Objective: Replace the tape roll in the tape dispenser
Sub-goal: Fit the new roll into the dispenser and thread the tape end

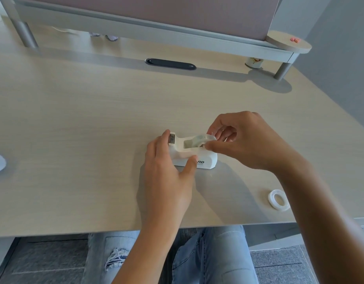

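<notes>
two hands on the tape holder

in the middle of the frame, the small white plastic tape dispenser sits on the pale wood desk. the left hand wraps around its front end. the right hand pinches the clear tape roll sitting in it. a second white tape ring lies flat at the lower right.

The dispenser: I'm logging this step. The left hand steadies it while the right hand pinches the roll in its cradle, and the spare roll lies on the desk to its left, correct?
Not quite. In the head view the spare roll lies to the right of the dispenser, near the desk edge. The left hand steadies it; the right hand pinches the cradled roll.
</notes>
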Tool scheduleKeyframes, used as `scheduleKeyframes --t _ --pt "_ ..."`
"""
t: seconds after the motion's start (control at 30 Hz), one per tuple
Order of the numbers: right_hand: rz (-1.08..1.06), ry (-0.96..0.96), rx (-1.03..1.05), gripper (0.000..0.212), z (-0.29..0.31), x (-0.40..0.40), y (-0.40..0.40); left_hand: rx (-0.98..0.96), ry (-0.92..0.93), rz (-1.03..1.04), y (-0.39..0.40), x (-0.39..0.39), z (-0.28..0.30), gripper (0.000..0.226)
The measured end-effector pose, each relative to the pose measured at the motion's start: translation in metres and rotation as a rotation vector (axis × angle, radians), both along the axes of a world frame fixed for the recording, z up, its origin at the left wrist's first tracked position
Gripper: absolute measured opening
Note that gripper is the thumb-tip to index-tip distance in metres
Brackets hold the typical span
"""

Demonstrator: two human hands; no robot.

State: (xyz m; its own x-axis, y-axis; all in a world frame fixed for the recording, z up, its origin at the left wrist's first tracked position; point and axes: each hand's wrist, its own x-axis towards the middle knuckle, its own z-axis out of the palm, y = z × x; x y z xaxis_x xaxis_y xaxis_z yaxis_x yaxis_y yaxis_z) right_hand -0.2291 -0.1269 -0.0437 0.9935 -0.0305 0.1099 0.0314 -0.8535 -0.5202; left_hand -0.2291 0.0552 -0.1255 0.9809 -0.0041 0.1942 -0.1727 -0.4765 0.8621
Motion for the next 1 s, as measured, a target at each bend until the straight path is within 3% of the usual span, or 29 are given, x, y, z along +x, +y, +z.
scheduleKeyframes --t 0.5,1.0 --pt "0.04 0.147 -0.085 0.007 0.02 0.013 0.008 0.024 0.016 0.004 0.001 0.0 0.001 0.066" --pt "0.029 0.107 -0.19 0.007 0.018 0.009 0.013 -0.008 0.012 0.007 -0.002 0.001 -0.002 0.065"
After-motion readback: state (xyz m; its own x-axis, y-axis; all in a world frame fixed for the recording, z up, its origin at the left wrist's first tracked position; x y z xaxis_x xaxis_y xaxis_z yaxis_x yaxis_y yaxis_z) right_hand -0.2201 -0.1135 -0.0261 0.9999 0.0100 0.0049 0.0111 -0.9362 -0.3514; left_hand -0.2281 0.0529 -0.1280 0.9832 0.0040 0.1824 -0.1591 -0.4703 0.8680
